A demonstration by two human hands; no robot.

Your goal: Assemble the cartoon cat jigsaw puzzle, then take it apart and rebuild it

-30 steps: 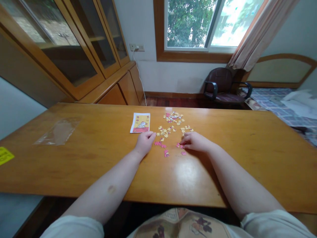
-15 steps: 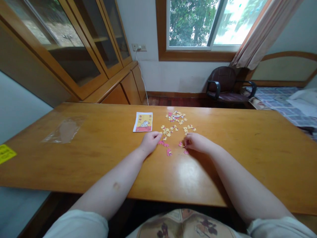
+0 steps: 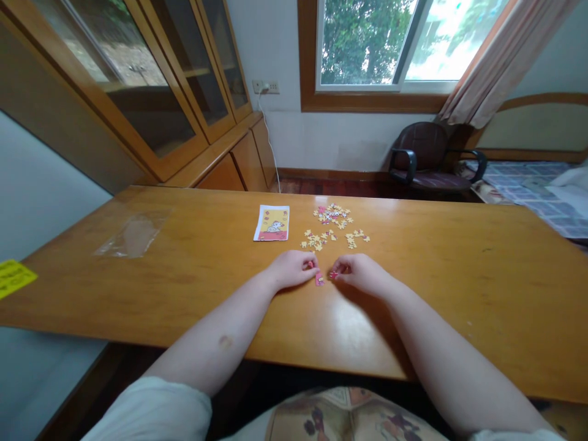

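My left hand (image 3: 294, 268) rests low on the table with its fingers curled. Its thumb and fingertips are at a pink puzzle piece (image 3: 319, 280), which lies flat. More pink shows in the gap between those fingers. Across a small space, my right hand (image 3: 361, 272) pinches another pink puzzle piece (image 3: 334, 275) at its fingertips. Beyond both hands lie loose yellow puzzle pieces (image 3: 315, 240), with a smaller yellow group (image 3: 357, 237) to the right. A mixed heap of puzzle pieces (image 3: 332, 214) sits farther back. My left hand hides part of the table beneath it.
A picture card (image 3: 272, 223) with a white animal on yellow and pink lies behind my left hand. Farther left are a clear plastic bag (image 3: 135, 236) and a yellow label (image 3: 16, 277). An office chair (image 3: 420, 156) stands past the table's far edge.
My left hand has moved right and nearer to me, over the pink pieces. My right hand has shifted slightly left and now has a pink piece at its fingertips. The view has turned slightly left.
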